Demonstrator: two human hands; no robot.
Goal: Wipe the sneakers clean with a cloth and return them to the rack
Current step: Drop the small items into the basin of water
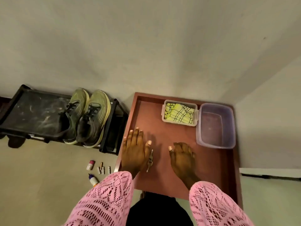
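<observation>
- Sneakers (86,116) sit side by side on the rack (32,111), far left, unwiped.
- Left hand (135,152) lies flat on the worktop (162,185), fingers (136,134) spread; right hand (182,159) holds nothing, fingers loosely bent.
- Best start: reach far right for the cloth (179,115) in its clear tub (180,124), pinching one corner.

Dim, warm indoor light, soft shadows under the hands (158,154), slight blur, wide-angle bending at edges.

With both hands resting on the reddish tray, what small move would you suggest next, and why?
Probably the right hand should reach for the yellow-green patterned cloth in the small clear plastic box: both hands are empty, and the olive-green sneakers sit unwiped on the black shoe rack.
</observation>
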